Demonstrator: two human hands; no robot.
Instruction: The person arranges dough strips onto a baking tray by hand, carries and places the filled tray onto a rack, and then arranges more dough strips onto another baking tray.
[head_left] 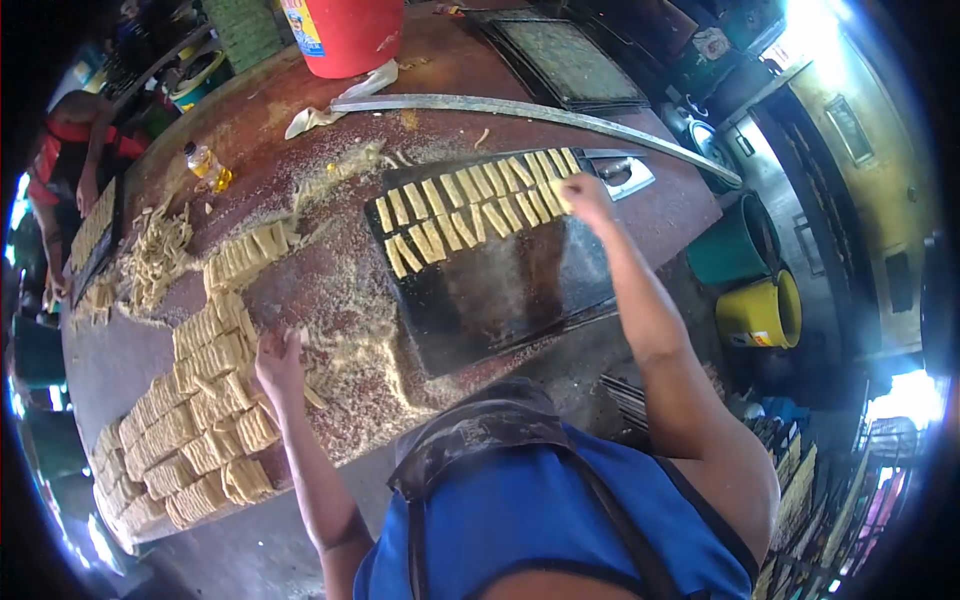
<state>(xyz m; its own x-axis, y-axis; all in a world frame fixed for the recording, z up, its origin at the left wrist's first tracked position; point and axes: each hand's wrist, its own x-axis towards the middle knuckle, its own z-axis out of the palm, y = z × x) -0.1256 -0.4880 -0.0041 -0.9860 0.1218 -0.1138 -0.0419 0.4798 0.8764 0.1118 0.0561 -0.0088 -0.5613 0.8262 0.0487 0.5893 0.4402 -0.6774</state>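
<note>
Before you on the table [268, 132], two rows of strips [478, 187] lie across the far half of a tray [490, 310], your right hand [585, 197] at the nearer row's right end and your left hand [280, 365] beside bundles [190, 400] at left. Behind those bundles lie a loose heap [157, 248] and a bottle [207, 168]; a long bar [520, 108] stretches behind the tray, in front of a bucket [352, 38]. Two pails [735, 245] stand beyond the table's right edge, a co-worker [62, 150] at far left.
</note>
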